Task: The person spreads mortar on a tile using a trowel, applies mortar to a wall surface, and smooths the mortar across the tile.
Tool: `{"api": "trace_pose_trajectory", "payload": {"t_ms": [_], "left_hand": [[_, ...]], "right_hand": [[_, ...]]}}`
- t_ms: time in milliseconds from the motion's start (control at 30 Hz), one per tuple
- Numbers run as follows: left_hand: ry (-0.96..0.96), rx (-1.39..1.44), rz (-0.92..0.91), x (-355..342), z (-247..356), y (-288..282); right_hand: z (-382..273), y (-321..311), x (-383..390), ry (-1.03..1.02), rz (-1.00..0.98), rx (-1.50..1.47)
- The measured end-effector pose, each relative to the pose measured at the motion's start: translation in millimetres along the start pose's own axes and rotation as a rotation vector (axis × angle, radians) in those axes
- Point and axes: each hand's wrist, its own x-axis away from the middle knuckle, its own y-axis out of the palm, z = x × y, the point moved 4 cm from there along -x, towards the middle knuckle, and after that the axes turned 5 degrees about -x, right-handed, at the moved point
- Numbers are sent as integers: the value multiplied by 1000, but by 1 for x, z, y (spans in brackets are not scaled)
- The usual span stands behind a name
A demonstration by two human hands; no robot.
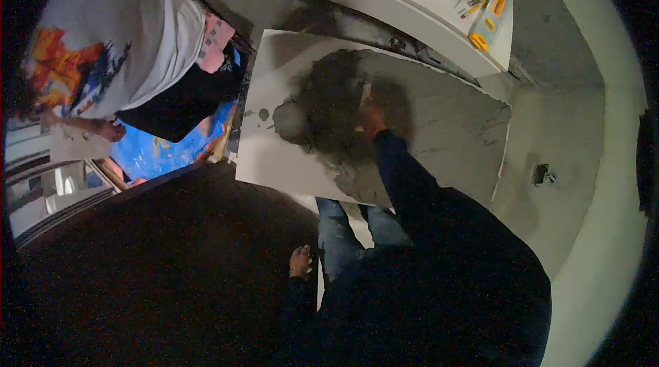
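Our right hand [371, 120] grips a trowel [364, 96] on the heavy, brittle, mortar-slick tile [288, 154]; left hand [300, 262] hangs loosely empty.

A large white rectangular tile [288, 154] lies flat on the grey floor, 1 corner pointing toward the top of the view. Dark grey wet mortar [329, 110] covers its middle and right part in an uneven smear, thickest near the centre, while the left strip stays bare white with 2 small dark spots.
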Motion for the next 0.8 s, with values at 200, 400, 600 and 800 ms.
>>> {"api": "trace_pose_trajectory", "payload": {"t_ms": [200, 400, 600, 800], "left_hand": [[18, 6, -53, 27, -5, 8], [192, -85, -42, 29, -31, -15], [959, -234, -74, -29, -53, -25], [299, -439, -123, -20, 85, 23]], "right_hand": [[-58, -6, -17, 76, -127, -437], [-174, -86, -36, 553, -485, 207], [-78, -97, 21, 546, -273, 308], [18, -173, 15, 660, -107, 287]]}}
